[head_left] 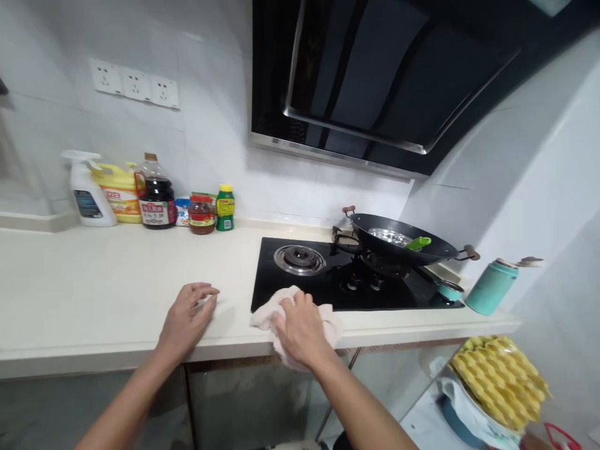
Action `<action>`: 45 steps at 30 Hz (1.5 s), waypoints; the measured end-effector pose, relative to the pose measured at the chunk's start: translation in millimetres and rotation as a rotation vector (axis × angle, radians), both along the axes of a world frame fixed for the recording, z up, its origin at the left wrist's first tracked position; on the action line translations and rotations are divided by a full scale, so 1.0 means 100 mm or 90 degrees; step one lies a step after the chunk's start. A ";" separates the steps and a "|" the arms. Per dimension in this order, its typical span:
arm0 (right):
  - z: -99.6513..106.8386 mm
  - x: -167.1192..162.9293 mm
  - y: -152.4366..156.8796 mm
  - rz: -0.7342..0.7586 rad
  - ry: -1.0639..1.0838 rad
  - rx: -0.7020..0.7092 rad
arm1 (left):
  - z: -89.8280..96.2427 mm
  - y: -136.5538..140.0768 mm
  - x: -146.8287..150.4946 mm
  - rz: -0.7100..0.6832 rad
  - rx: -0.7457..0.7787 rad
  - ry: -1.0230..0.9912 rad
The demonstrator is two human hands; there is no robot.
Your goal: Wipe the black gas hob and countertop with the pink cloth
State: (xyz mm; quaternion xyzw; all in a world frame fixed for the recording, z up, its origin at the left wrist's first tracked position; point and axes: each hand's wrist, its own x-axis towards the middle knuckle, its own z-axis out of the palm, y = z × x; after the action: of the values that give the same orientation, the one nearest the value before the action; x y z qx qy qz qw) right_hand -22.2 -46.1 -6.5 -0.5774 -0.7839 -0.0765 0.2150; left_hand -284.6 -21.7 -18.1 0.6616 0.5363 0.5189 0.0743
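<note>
My right hand [302, 328] grips a pale pink cloth [269, 310], pressed down at the front left corner of the black glass gas stove [295, 290]. Part of the cloth hangs over the counter's front edge. My left hand [188, 319] is over the white countertop [117, 281] left of the stove, fingers loosely bent and apart, with nothing in it. On the stove's right burner sits a large black wok [422, 247], holding a perforated metal piece [390, 236] and something with a green handle [419, 243]. The left burner [300, 259] is uncovered.
Along the wall stand a white spray bottle [91, 197], a yellow jug [122, 194], a dark sauce bottle [157, 197], a red-lidded jar [202, 215] and a green bottle [225, 209]. A turquoise flask [492, 287] is at right. The range hood [375, 81] hangs above; egg trays [501, 381] sit low right.
</note>
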 end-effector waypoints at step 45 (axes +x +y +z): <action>-0.75 1.74 0.75 -0.087 0.072 0.009 | -0.11 -0.41 0.66 -0.010 -0.041 0.335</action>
State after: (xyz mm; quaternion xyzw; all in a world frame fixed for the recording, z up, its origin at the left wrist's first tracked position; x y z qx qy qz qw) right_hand 151.3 29.0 -81.3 -0.6314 -0.7287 -0.0643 0.2572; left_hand -218.7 -62.7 -29.5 0.7752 0.5480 0.3114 -0.0425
